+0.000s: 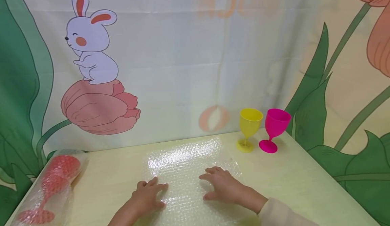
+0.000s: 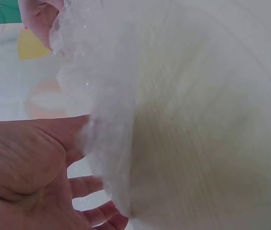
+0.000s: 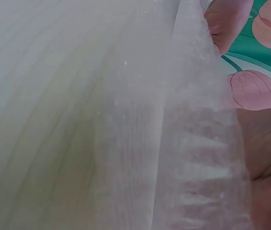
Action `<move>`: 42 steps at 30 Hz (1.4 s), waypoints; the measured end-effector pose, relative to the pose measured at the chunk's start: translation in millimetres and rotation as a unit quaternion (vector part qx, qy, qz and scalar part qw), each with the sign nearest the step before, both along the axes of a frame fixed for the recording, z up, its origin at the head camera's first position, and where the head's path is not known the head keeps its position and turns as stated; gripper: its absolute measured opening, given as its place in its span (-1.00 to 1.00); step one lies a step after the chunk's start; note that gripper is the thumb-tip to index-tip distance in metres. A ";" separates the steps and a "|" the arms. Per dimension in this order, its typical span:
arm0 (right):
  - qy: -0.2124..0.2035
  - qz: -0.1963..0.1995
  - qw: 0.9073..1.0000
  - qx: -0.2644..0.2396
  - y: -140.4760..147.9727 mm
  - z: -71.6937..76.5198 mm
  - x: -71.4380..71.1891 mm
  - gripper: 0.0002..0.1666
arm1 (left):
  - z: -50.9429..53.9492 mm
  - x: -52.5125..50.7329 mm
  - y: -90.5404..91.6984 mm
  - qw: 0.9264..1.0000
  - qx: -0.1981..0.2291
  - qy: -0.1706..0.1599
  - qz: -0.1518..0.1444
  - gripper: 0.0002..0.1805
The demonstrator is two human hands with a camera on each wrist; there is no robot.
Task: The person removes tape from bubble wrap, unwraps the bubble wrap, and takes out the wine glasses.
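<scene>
head view: left hand (image 1: 147, 198) and right hand (image 1: 226, 187) spread their fingers at the bubble wrap (image 1: 184, 190). yellow goblet (image 1: 250, 124) and pink goblet (image 1: 275, 124) stand on the surface (image 1: 105, 182).

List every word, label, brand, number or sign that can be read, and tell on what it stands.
Faint orange lettering on the pale printed cloth backdrop: too blurred to read.
No other text shows, including on the yellow stemmed plastic goblet, the magenta stemmed plastic goblet and the clear bubble-wrap sheet.
</scene>
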State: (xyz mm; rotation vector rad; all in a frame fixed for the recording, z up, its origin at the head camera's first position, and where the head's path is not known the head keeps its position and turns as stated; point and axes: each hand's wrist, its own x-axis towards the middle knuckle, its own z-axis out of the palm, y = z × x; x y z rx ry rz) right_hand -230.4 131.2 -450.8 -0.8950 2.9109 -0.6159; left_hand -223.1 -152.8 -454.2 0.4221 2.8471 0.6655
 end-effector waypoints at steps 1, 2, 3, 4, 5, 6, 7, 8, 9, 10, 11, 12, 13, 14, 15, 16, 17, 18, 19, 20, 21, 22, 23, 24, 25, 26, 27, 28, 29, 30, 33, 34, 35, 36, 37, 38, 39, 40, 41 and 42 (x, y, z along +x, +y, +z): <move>0.003 0.001 1.000 0.003 -0.1 -0.6 0.2 -0.30 | -0.1 0.1 -0.3 1.000 0.002 0.001 -0.001 -0.38; 0.006 0.003 1.000 0.006 -0.1 -1.3 0.2 -0.30 | -0.1 0.3 -0.7 1.000 0.005 0.003 -0.001 -0.38; 0.009 0.004 1.000 0.009 -0.1 -1.9 0.4 -0.30 | -0.3 0.4 -1.1 1.000 0.007 0.004 -0.002 -0.38; 0.010 0.005 1.000 0.009 0.1 -2.4 0.4 -0.30 | -0.6 0.5 -1.5 1.000 0.010 0.005 -0.003 -0.38; 0.011 0.005 1.000 0.010 0.2 -3.0 0.4 -0.30 | -1.0 0.5 -2.1 1.000 0.013 0.006 -0.003 -0.38; 0.012 0.005 1.000 0.010 0.4 -3.7 0.3 -0.30 | -1.4 0.5 -2.6 1.000 0.015 0.006 -0.004 -0.38; 0.012 0.005 1.000 0.010 0.5 -4.2 0.2 -0.30 | -1.5 0.4 -2.9 1.000 0.016 0.006 -0.006 -0.38; 0.010 0.005 1.000 0.009 0.6 -4.8 0.0 -0.30 | -1.7 0.4 -3.3 1.000 0.017 0.006 -0.006 -0.38; 0.010 0.004 1.000 0.008 0.6 -5.3 -0.1 -0.31 | -1.9 0.3 -3.7 1.000 0.018 0.006 -0.006 -0.38; 0.009 0.004 1.000 0.008 0.6 -5.9 -0.3 -0.31 | -2.2 0.2 -4.0 1.000 0.018 0.007 -0.006 -0.38; 0.008 0.003 1.000 0.008 0.5 -6.3 -0.2 -0.31 | -2.2 0.3 -4.3 1.000 0.019 0.007 -0.006 -0.38; 0.007 0.002 1.000 0.008 0.3 -6.8 -0.3 -0.32 | -2.1 0.4 -4.4 1.000 0.018 0.009 -0.008 -0.38; 0.005 0.000 1.000 0.009 0.2 -7.2 -0.2 -0.32 | -1.9 0.7 -4.5 1.000 0.019 0.012 -0.009 -0.38; 0.004 -0.001 1.000 0.010 0.1 -7.7 -0.2 -0.32 | -1.9 1.1 -4.9 1.000 0.021 0.014 -0.009 -0.39; 0.002 -0.003 1.000 0.013 -0.1 -8.1 -0.1 -0.32 | -1.7 1.4 -5.0 1.000 0.022 0.017 -0.010 -0.39; 0.000 -0.006 1.000 0.015 -0.2 -8.4 0.1 -0.32 | -1.5 1.8 -5.2 0.999 0.024 0.018 -0.012 -0.39; 0.000 -0.008 1.000 0.020 -0.3 -8.7 0.4 -0.32 | -1.2 2.3 -5.4 0.999 0.027 0.019 -0.013 -0.39; -0.001 -0.009 1.000 0.024 -0.4 -9.0 0.5 -0.33 | -0.6 2.7 -5.6 0.999 0.028 0.020 -0.015 -0.38; 0.000 -0.011 0.999 0.031 -0.3 -9.1 0.7 -0.33 | -0.4 3.0 -5.9 0.999 0.030 0.019 -0.015 -0.38; 0.000 -0.012 0.999 0.035 -0.2 -9.2 0.9 -0.34 | 0.0 3.1 -6.1 0.999 0.030 0.017 -0.017 -0.38; 0.000 -0.013 0.999 0.039 -0.1 -9.4 1.2 -0.34 | 0.2 3.0 -6.2 0.999 0.030 0.016 -0.018 -0.37; 0.001 -0.012 0.999 0.043 0.2 -9.4 1.2 -0.34 | 0.4 2.9 -6.4 0.999 0.027 0.016 -0.020 -0.37; 0.001 -0.011 0.999 0.046 0.5 -9.8 1.2 -0.34 | 0.6 2.8 -6.4 0.999 0.025 0.016 -0.021 -0.37; 0.000 -0.009 0.999 0.046 0.8 -10.1 1.3 -0.34 | 0.8 2.6 -6.5 0.999 0.021 0.017 -0.023 -0.37; 0.000 -0.008 0.999 0.048 1.1 -10.5 1.4 -0.34 | 0.5 2.3 -6.6 0.999 0.018 0.017 -0.024 -0.36; -0.001 -0.006 0.999 0.046 1.3 -11.0 1.3 -0.34 | 0.5 2.1 -6.6 0.999 0.015 0.018 -0.025 -0.36; 0.000 -0.004 0.999 0.047 1.6 -11.5 0.9 -0.34 | 0.3 2.0 -6.7 0.999 0.013 0.019 -0.024 -0.36; 0.001 -0.002 0.999 0.048 2.1 -11.9 0.7 -0.34 | 0.3 1.8 -6.4 0.999 0.010 0.019 -0.025 -0.36; 0.001 0.000 0.999 0.049 2.3 -12.6 0.4 -0.34 | 0.1 1.8 -6.3 0.999 0.009 0.019 -0.025 -0.37; 0.000 0.003 0.999 0.050 2.4 -12.7 0.4 -0.34 | -0.1 1.7 -6.2 0.999 0.008 0.019 -0.026 -0.37; -0.001 0.010 0.999 0.052 2.4 -12.4 -0.1 -0.34 | -0.6 1.8 -5.9 0.999 0.009 0.020 -0.025 -0.37; -0.001 0.012 0.998 0.054 2.3 -12.1 -0.3 -0.34 | -0.8 1.7 -5.7 0.999 0.009 0.020 -0.025 -0.37; -0.001 0.013 0.998 0.056 2.2 -11.7 -0.4 -0.34 | -1.0 1.8 -5.6 0.999 0.009 0.021 -0.025 -0.37; 0.000 0.015 0.998 0.056 2.1 -11.0 -0.4 -0.35 | -1.0 1.9 -5.5 0.999 0.009 0.022 -0.025 -0.37; 0.001 0.016 0.998 0.059 2.1 -10.7 -0.7 -0.34 | -1.0 2.2 -5.5 0.999 0.009 0.022 -0.024 -0.37; 0.001 0.017 0.998 0.061 2.0 -10.4 -0.7 -0.35 | -1.0 2.3 -5.4 0.999 0.009 0.022 -0.024 -0.37; 0.003 0.017 0.998 0.064 2.1 -10.2 -0.9 -0.34 | -0.9 2.6 -5.5 0.999 0.009 0.023 -0.024 -0.37; 0.006 0.018 0.998 0.066 2.0 -9.8 -0.8 -0.35 | -0.8 3.2 -5.8 0.999 0.009 0.023 -0.023 -0.36; 0.007 0.018 0.998 0.067 2.0 -9.7 -0.7 -0.34 | -0.8 3.8 -6.3 0.999 0.010 0.024 -0.023 -0.36; 0.009 0.018 0.997 0.068 1.8 -9.8 -0.6 -0.34 | -0.8 4.3 -6.8 0.999 0.011 0.025 -0.023 -0.36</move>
